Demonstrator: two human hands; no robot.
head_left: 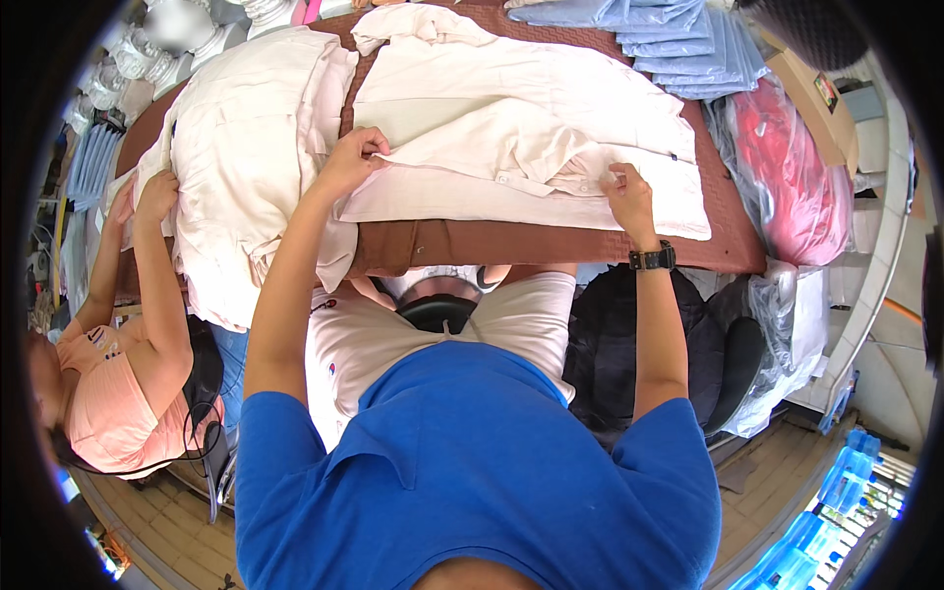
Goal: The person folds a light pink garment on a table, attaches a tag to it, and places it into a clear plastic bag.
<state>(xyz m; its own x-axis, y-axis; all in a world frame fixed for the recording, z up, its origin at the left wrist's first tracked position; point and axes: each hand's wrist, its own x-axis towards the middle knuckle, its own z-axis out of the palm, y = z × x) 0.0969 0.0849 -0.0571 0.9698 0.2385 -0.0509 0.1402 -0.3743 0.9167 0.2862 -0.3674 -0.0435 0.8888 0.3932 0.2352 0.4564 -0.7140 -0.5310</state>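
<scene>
A cream buttoned shirt [442,202] lies spread on a table under a brown quilted cover [433,241]. My left hand [356,157] pinches the shirt's front edge near its left end, lifting it slightly. Farther right, my right hand [629,197], with a dark watch on its wrist, has its fingers bent in a pinch at the same front edge, close to some bunched cloth. Small buttons show along that edge between my hands. The fabric at my right fingertips is partly hidden.
Left of me, a co-worker in a peach top [128,393] handles another heap of cream garments [246,147]. Folded blue packages [688,49] are stacked at the far right, beside red goods in clear plastic [792,172] and a cardboard box [811,103]. A black bag [639,344] stands below the table edge.
</scene>
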